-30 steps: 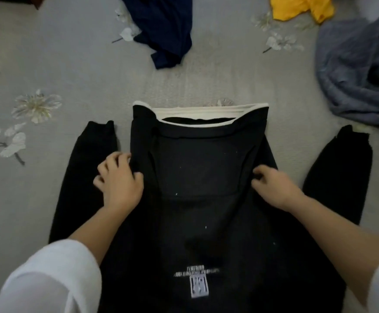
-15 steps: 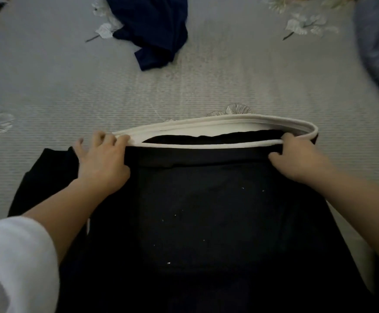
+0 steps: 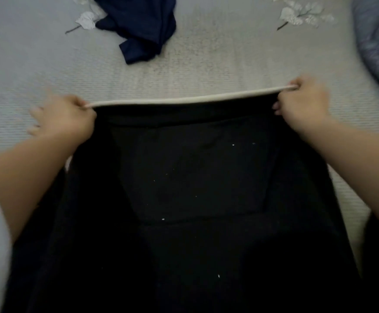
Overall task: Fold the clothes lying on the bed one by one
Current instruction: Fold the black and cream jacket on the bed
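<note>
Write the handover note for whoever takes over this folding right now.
The left hand pinches the left end of the cream edge band on the black fabric garment; the right hand grips its right end, band taut between them.
The garment lies spread on the grey flower-print bedcover.
Done: no folded piece in view.
Left: fold this one, then the crumpled navy blue garment and the grey knit garment.

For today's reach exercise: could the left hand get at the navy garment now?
Likely not yet: the left hand grips the cream edge of the black garment. Once it lets go, nothing lies on the bed between it and the navy garment.
</note>
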